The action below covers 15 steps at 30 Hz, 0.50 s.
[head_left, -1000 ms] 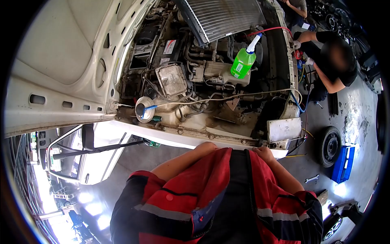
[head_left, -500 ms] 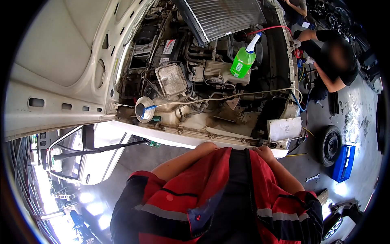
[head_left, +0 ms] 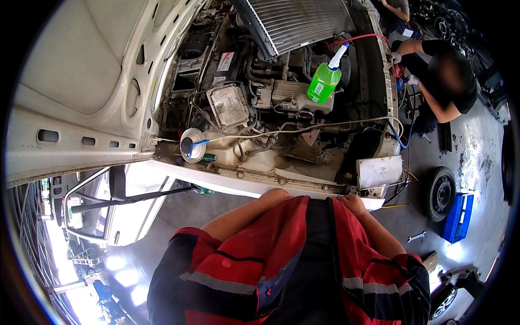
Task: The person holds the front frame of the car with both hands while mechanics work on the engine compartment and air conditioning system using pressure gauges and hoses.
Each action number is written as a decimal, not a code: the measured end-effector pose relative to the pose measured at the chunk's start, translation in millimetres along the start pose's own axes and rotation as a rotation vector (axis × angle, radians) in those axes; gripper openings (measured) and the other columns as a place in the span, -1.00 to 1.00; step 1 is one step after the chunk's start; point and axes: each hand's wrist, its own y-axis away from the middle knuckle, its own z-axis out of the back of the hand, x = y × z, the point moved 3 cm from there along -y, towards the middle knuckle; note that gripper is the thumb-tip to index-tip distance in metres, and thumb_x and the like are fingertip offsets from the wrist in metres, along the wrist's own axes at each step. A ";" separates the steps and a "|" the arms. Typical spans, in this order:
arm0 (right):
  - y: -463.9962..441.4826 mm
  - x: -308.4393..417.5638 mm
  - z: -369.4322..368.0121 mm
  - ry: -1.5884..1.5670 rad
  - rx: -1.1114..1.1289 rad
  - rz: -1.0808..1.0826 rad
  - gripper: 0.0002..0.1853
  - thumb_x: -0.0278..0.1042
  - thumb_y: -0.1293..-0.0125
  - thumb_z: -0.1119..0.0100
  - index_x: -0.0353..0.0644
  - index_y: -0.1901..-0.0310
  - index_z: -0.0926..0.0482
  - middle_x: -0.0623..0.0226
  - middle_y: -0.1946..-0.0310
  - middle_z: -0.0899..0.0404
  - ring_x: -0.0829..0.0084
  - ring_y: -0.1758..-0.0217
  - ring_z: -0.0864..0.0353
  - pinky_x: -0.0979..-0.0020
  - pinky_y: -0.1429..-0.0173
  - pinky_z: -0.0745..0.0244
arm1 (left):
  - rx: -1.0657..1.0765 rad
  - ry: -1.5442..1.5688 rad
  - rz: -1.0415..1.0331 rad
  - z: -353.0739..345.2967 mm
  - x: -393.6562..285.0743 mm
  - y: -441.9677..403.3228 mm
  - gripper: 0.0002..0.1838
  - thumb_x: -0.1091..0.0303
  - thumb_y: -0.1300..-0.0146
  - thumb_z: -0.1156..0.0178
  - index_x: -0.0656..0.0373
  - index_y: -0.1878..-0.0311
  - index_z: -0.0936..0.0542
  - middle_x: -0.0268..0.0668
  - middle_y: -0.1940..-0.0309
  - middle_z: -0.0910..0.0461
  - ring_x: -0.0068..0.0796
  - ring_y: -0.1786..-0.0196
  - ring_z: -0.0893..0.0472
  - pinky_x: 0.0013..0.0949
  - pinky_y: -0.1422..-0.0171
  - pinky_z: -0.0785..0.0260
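Note:
My left hand (head_left: 275,196) is beside the white fender (head_left: 238,185) of a car, partly covered by my red and black jacket (head_left: 254,238). Near the fender's right end is my right hand (head_left: 353,203), at the other jacket flap. The fingers of both hands are mostly hidden, so I cannot tell what they grip. Beyond the fender, in the engine bay, a spray bottle (head_left: 324,84) of green liquid stands on the engine (head_left: 287,95). A radiator (head_left: 303,24) lies tilted across the far side.
The raised hood (head_left: 81,81) fills the left. A battery (head_left: 222,67) and a funnel-like white cup (head_left: 193,145) are in the bay. On the right, another person (head_left: 452,81) in gloves crouches near a wheel (head_left: 440,194), a blue crate (head_left: 458,218) and a wrench (head_left: 417,236).

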 end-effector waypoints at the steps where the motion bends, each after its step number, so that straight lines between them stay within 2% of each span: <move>1: -0.9 -1.7 -0.8 0.004 -0.004 0.005 -0.50 0.08 -0.27 -0.11 -0.33 0.31 -0.66 -0.09 0.46 -0.62 0.15 0.34 -0.67 0.23 0.16 -0.49 | 0.000 0.001 -0.003 -0.5 0.7 -0.2 -0.53 -0.07 -0.30 0.00 0.14 0.19 -0.67 -0.01 0.23 -0.63 -0.02 0.13 -0.61 -0.19 -0.02 -0.40; 15: -1.2 -1.7 -0.5 0.004 0.000 0.025 -0.48 0.09 -0.28 -0.09 -0.35 0.32 -0.65 -0.12 0.46 -0.61 0.14 0.33 -0.67 0.21 0.14 -0.48 | -0.018 -0.010 -0.053 -0.6 0.5 -0.5 -0.53 -0.08 -0.31 0.01 0.15 0.19 -0.66 0.01 0.23 -0.63 -0.01 0.14 -0.61 -0.19 -0.01 -0.41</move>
